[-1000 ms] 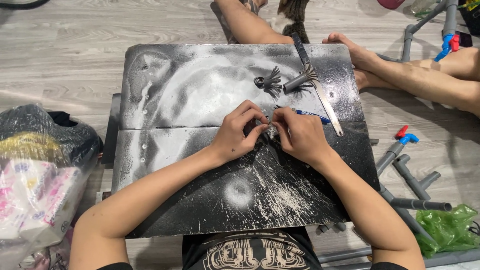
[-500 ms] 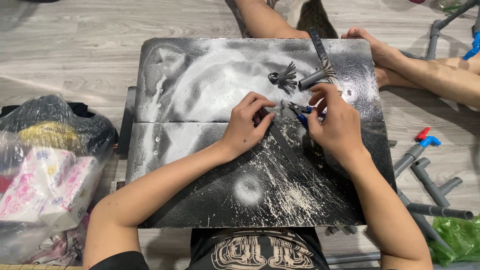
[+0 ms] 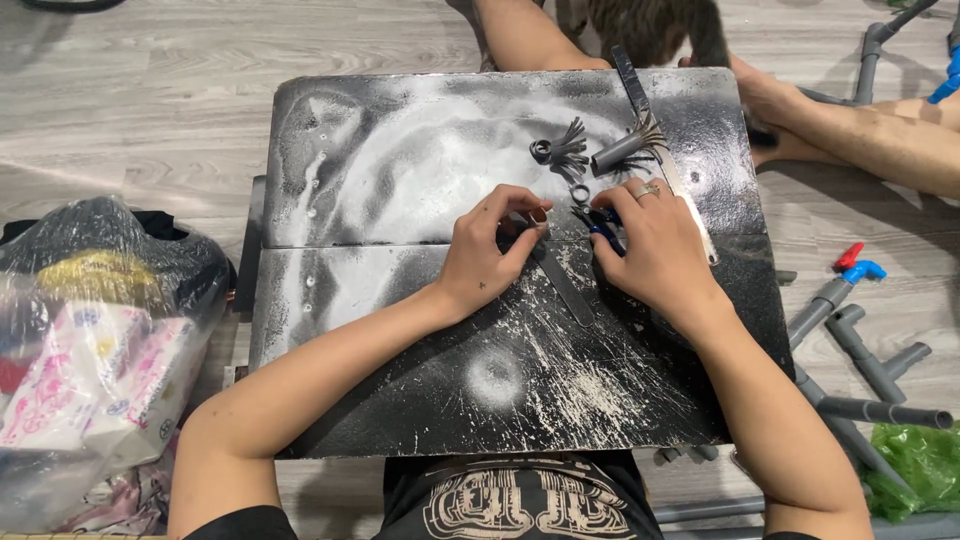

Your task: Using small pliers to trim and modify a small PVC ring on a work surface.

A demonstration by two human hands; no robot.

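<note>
I sit at a low black board (image 3: 400, 350) dusted with white powder. My left hand (image 3: 490, 250) presses down on one end of a flat grey strip (image 3: 567, 288) that runs toward me across the board. My right hand (image 3: 655, 245), with a ring on one finger, is closed on a blue-handled tool (image 3: 603, 224) at the strip's far end. Just beyond my fingers lie a small grey ring (image 3: 579, 192), a grey fringed piece (image 3: 562, 152) and a short grey tube with a frayed end (image 3: 625, 148).
Another person's bare legs (image 3: 880, 125) stretch along the board's far right, and a furry animal (image 3: 650, 25) stands at the far edge. A long thin bar (image 3: 640, 95) lies on the board. Grey plastic pipes (image 3: 860, 350) and a green bag (image 3: 915, 465) lie right; a clear bag of packages (image 3: 90, 350) sits left.
My right hand has shifted slightly along the strip with the blue tool, while my left hand stays pressed on it. The view has drifted, and an animal has come in at the top.
</note>
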